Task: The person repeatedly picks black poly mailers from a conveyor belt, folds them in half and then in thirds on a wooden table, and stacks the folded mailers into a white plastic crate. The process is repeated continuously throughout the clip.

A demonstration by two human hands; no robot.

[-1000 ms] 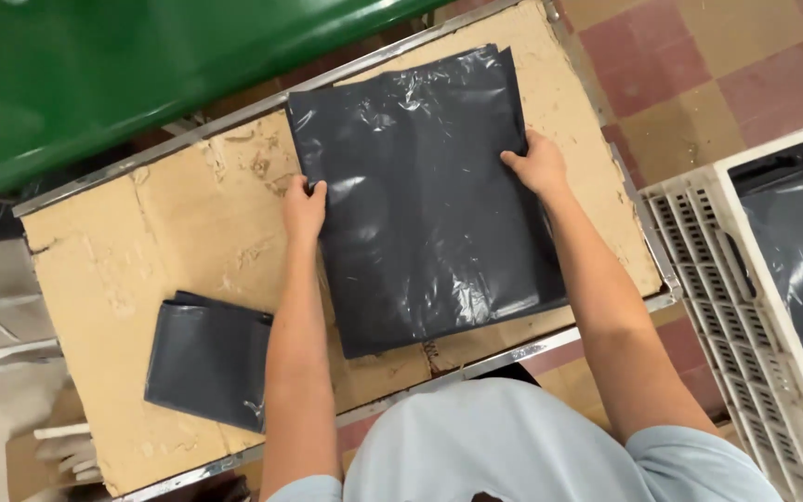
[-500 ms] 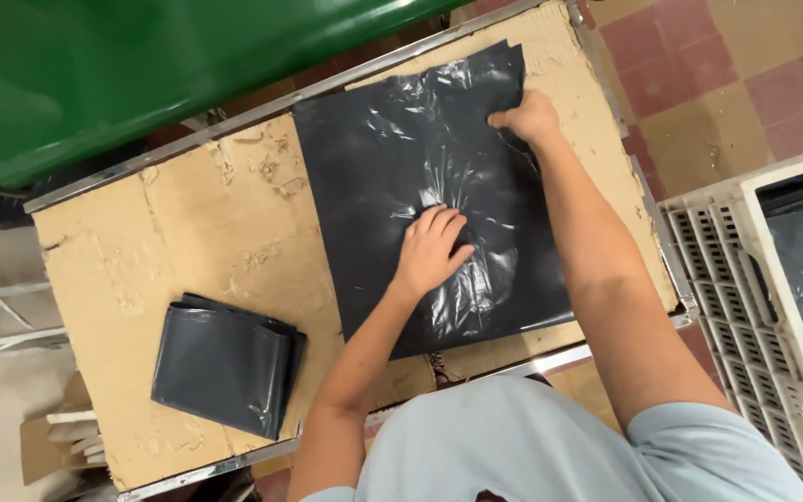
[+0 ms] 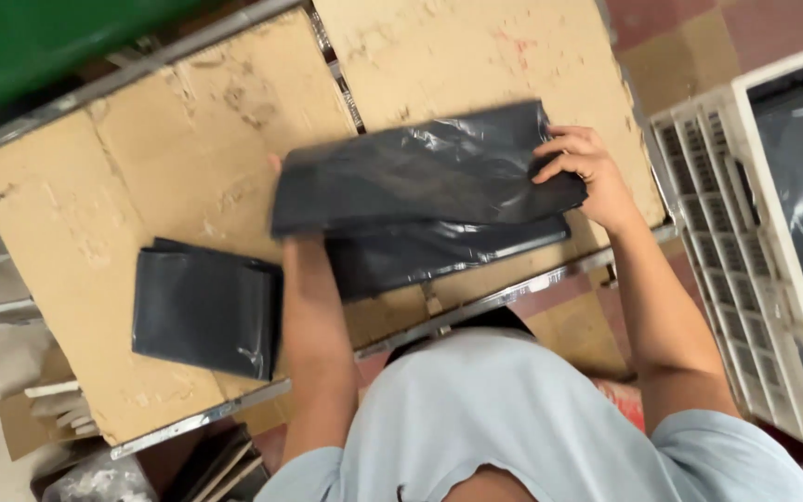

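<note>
A black plastic bag (image 3: 420, 181) lies half folded over itself on the cardboard-covered table (image 3: 188, 149). My right hand (image 3: 583, 172) pinches its right edge, with the upper layer lifted over the lower one. My left hand (image 3: 281, 172) is mostly hidden under the bag's left edge and grips it there; only fingertips and the forearm show. A stack of folded black bags (image 3: 206, 311) rests on the table to the left of my left forearm.
A white plastic crate (image 3: 745, 232) lined with black plastic stands at the right. A green container (image 3: 39, 42) sits beyond the table's far left. Cardboard scraps and clutter lie on the floor at lower left. Red and tan floor tiles show at upper right.
The bag lay flat with both hands smoothing it. Now both hands hold its side edges and its far half is folded toward me. The camera view has shifted down and left.
</note>
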